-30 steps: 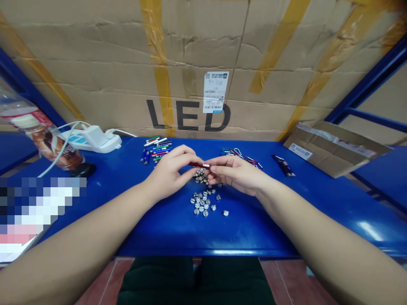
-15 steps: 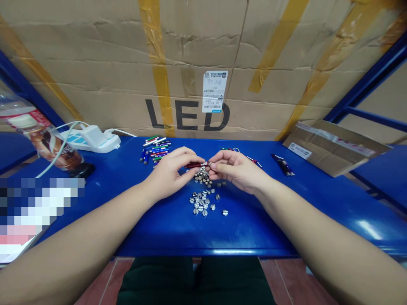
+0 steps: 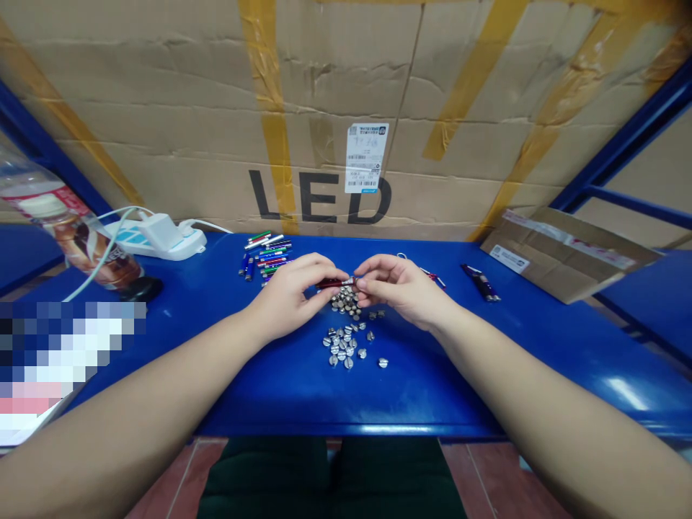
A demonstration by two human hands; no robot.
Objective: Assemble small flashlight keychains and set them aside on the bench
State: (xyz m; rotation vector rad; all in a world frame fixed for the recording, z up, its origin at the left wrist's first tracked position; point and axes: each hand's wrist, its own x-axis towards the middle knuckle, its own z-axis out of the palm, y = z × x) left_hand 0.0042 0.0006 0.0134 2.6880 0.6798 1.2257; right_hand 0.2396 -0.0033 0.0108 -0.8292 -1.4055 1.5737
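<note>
On the blue table (image 3: 432,396), from left to right, there is a tilted plastic drink bottle (image 3: 70,234), a white power strip (image 3: 143,238) with a charger on it, a group of small coloured metal tubes (image 3: 264,256), then small clips with rings (image 3: 427,274), some dark tubes (image 3: 480,282) and a flat cardboard piece (image 3: 567,256). Behind the table stands a big carton (image 3: 324,86) with the letters LED. The left hand (image 3: 295,292) is almost closed and holds a small red tube (image 3: 331,284). The right hand (image 3: 403,288) is also narrow and pinches the silver end of this tube. The tube is between the hands, just above a pile of silver screws (image 3: 346,339).
</note>
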